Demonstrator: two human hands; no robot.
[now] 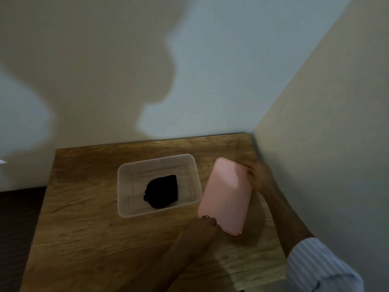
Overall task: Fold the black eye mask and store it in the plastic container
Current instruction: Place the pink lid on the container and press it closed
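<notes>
- The left hand point(207, 223), low in the centre of the frame, pinches the near corner of the pink lid point(226, 194) with its fingertips, thumb on top.
- The right hand point(260, 175), at the right of the frame and motion-blurred, closes on the lid's far right edge; its sleeve point(315, 266) is striped.
- Held at two opposite ends, the lid looks tilted and partly lifted off the tabletop point(84, 207), probably to keep it level and square for seating on the box.
- Just left of the lid, touching or nearly so, sits the clear plastic container point(124, 186), open-topped in the middle of the frame.
- The black eye mask point(162, 191) lies inside it, bunched into a compact folded wad on the floor of the container, toward its near right part.
- With the mask already stored, closing the container seems to be what remains.
- The tabletop is pushed into a wall corner at the upper right.
</notes>
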